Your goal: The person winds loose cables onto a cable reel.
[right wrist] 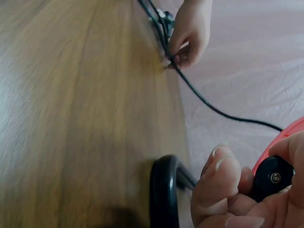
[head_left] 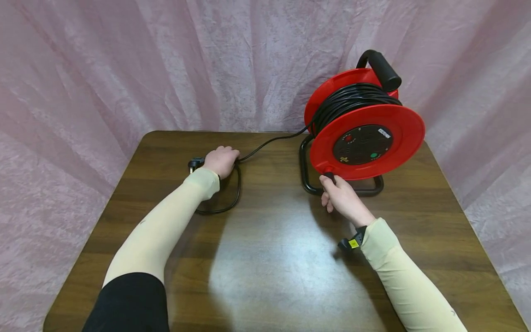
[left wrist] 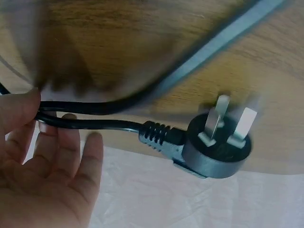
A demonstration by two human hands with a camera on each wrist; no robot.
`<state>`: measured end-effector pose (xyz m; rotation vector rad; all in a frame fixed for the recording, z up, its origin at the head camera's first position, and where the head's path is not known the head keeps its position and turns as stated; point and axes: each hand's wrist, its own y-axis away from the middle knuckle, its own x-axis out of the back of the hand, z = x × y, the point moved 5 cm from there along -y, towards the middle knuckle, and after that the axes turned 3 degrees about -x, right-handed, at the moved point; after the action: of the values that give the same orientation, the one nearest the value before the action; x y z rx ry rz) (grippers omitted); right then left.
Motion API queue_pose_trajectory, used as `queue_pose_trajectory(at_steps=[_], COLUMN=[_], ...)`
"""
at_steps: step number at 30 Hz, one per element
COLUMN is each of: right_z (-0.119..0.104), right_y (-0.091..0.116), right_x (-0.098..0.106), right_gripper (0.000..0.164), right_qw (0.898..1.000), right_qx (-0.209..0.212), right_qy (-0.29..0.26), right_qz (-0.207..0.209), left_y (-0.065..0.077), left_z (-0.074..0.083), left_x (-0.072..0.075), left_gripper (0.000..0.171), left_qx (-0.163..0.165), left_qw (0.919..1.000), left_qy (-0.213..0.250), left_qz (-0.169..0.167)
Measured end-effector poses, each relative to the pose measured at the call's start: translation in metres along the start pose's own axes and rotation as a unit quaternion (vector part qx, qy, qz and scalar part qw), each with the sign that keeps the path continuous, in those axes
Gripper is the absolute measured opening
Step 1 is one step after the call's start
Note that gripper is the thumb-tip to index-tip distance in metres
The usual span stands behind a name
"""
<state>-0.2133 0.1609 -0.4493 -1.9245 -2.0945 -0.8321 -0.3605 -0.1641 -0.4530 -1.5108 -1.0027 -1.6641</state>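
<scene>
A red cable reel wound with black cable stands at the back right of the table on a black tube stand. My right hand grips the small black crank knob at the lower rim of its front disc. Left of the reel, my left hand pinches the black cable between thumb and fingers, two strands running together there. Beyond those fingers hangs the plug, its metal prongs showing. A loop of cable lies below the left hand, and one length runs from it up to the reel.
The wooden table spreads beneath both arms, with its back edge just behind the left hand. A pink curtain hangs behind it and down both sides. The reel's black carrying handle rises at the top.
</scene>
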Motion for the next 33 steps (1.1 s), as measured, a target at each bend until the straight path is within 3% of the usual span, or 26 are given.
queue_pose_trajectory(at_steps=[11,22,33], right_z=[-0.015,-0.034,-0.052], right_y=[0.002,0.002,0.004], right_x=[-0.003,-0.004,0.000], right_gripper=[0.059,0.059,0.062], right_qw=[1.000,0.998,0.998], right_qx=[0.001,0.011,0.041], right_qy=[-0.025,-0.046,-0.033], right_qz=[-0.018,-0.033,-0.041], left_y=[-0.003,0.001,0.006], left_z=[-0.010,-0.002,0.002], left_x=[0.001,0.011,0.022], left_gripper=[0.025,0.027,0.028], left_qx=[0.016,0.010,0.004], left_qw=[0.9997,0.9995,0.9977], left_qy=[0.014,0.022,0.042], left_qz=[0.013,0.020,0.053])
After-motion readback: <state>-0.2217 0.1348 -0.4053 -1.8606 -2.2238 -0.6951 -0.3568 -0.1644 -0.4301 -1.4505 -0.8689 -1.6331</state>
